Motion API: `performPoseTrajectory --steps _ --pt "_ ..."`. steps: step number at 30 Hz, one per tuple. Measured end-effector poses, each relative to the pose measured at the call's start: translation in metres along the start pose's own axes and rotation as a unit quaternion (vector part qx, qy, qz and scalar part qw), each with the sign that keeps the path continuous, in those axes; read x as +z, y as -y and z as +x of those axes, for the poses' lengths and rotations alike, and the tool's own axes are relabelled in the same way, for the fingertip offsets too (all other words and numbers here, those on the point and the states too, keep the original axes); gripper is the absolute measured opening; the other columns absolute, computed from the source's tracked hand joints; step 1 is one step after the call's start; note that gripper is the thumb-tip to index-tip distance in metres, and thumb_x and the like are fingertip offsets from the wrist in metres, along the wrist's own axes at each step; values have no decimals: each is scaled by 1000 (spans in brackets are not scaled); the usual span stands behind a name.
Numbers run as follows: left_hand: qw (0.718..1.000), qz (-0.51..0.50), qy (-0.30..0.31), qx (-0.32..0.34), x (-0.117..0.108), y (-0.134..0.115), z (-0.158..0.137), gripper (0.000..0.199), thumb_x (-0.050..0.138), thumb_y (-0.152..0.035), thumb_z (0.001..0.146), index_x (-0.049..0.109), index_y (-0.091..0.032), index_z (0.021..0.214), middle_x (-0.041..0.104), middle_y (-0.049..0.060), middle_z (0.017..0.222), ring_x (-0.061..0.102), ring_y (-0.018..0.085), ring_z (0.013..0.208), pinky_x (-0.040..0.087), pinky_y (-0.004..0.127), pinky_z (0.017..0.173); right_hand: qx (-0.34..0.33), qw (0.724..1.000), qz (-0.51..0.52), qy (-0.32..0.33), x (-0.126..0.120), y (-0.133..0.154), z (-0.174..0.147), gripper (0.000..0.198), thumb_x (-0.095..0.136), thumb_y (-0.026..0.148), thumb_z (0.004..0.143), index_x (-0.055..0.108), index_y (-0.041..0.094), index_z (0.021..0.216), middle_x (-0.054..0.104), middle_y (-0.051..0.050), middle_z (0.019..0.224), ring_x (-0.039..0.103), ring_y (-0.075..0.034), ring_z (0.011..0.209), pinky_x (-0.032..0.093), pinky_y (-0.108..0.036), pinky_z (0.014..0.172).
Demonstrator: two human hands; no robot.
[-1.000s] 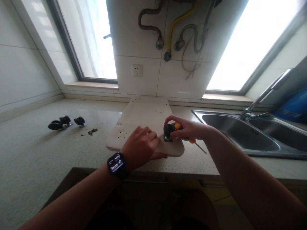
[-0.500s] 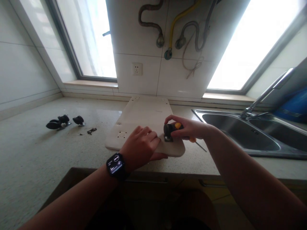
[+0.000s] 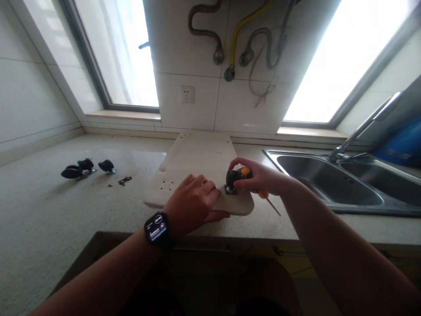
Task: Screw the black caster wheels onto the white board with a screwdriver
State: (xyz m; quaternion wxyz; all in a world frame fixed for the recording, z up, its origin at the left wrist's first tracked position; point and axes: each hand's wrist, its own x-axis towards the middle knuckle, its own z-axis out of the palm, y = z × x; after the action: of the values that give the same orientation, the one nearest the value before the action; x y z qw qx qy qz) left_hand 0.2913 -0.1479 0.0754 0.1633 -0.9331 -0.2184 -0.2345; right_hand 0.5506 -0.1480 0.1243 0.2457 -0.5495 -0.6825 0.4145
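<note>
Gripping a rounded black caster (image 3: 231, 178) on a smooth, round-cornered board (image 3: 197, 158).

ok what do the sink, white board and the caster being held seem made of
Sink: likely stainless steel, given its grey metallic sheen. Board: smooth, off-white, perhaps painted wood or plastic. Caster: dull black wheel, probably plastic; glinting plate suggests metal.

A kitchen is indicated by the double steel sink (image 3: 324, 184) and tall tap (image 3: 360, 125) let into the speckled counter (image 3: 82, 219) at right. Handled cabinet fronts (image 3: 294, 265) are fitted beneath the counter's near edge, and the far wall (image 3: 250, 116) is faced with large tiles (image 3: 197, 120), crossed by a yellow hose (image 3: 235, 33).
</note>
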Motion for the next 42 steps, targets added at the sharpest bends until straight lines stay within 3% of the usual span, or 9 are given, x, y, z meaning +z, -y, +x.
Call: performPoseTrajectory --steps 14,19,26,42 --pt "1000 2 15 2 0 0 -2 47 57 -59 102 72 -14 109 73 10 103 61 29 97 43 43 84 13 997 7 -75 9 5 -5 52 85 38 71 56 22 112 57 4 68 49 -11 55 40 -23 45" --pt "999 1 40 2 -2 1 -1 52 73 -61 90 69 -15 112 71 10 108 61 30 99 45 45 86 15 994 15 -103 13 3 -7 52 85 39 69 56 22 109 56 4 68 49 -11 56 41 -23 46" --pt "997 -4 74 -15 -7 -2 2 53 81 -38 87 62 -16 132 67 11 122 56 32 109 46 47 92 10 992 26 -122 16 1 -8 52 86 39 70 57 22 109 58 4 69 51 -11 57 41 -23 47" --pt "995 -45 83 -19 -4 1 5 59 82 -33 84 59 -21 137 66 11 130 53 34 118 44 49 98 8 984 55 -170 24 2 -9 53 87 40 63 56 22 101 60 2 68 52 -12 58 41 -24 48"
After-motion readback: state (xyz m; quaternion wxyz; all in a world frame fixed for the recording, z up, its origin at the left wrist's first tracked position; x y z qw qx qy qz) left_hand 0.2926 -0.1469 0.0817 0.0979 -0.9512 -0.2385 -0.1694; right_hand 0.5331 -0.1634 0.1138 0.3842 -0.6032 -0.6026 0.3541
